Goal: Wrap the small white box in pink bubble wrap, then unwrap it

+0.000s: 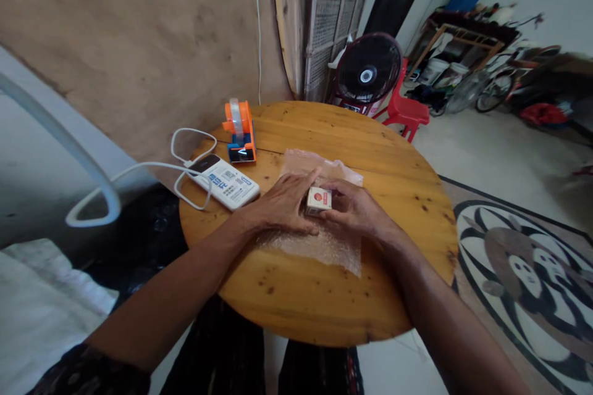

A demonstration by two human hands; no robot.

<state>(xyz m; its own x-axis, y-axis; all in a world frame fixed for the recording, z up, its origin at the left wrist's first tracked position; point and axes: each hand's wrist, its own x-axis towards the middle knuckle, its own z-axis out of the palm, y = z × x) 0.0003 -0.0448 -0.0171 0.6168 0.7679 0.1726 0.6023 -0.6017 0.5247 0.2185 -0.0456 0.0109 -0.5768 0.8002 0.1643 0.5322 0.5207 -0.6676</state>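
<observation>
Just between the loosely spread left hand and the right hand, which grips its side, a small white-and-red cardboard box sits over translucent bubble wrap.

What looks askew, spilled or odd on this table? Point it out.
Nothing looks spilled or broken. The untidiest thing is the white cable, sprawling in loose loops by the power bank and out past the left edge of the table. The bubble wrap also looks rumpled along its far edge.
</observation>
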